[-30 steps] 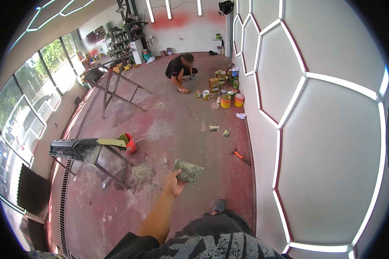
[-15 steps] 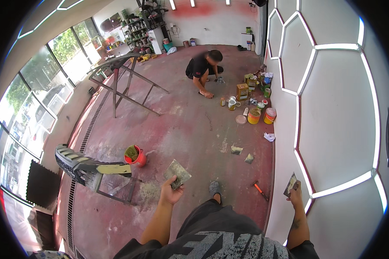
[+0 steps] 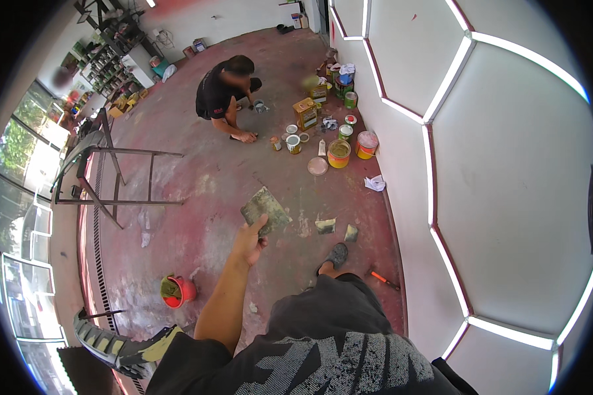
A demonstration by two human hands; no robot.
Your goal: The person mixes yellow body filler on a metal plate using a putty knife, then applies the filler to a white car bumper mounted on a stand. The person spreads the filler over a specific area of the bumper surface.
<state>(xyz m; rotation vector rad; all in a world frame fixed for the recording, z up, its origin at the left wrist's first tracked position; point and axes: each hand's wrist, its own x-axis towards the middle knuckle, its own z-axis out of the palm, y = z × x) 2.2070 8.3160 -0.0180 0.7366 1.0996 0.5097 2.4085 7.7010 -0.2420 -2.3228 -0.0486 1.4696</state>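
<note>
The near edge of a flat, squarish plate [image 3: 263, 203] is pinched in the left hand [image 3: 249, 243], with the thumb laid on its upper face and the other fingers folded beneath. The plate is thus held in the grip above the floor [image 3: 201, 174], most of its face being left uncovered ahead of the thumb. That face is mottled with grey-green and pale smears, and no thick mound can be made out on it. The right hand is not shown, so the state of its grip cannot be told. To the right of the plate, two smeared flat pieces [image 3: 325, 226] are laid apart on the floor, with an orange-handled hammer [image 3: 383, 280] nearer the wall. Past the left forearm, a red bucket [image 3: 188, 291] with greenish contents is seen, and near it a dark moulded part [image 3: 118, 352] is marked with pale yellow patches. Dark stretches are left between these, so the part is judged to be only partly covered; it is not touched by the plate. Farther out, tins and tubs [image 3: 338, 158] are gathered by the wall, and one hand is lowered to the floor by a crouching co-worker [image 3: 217, 92]
</note>
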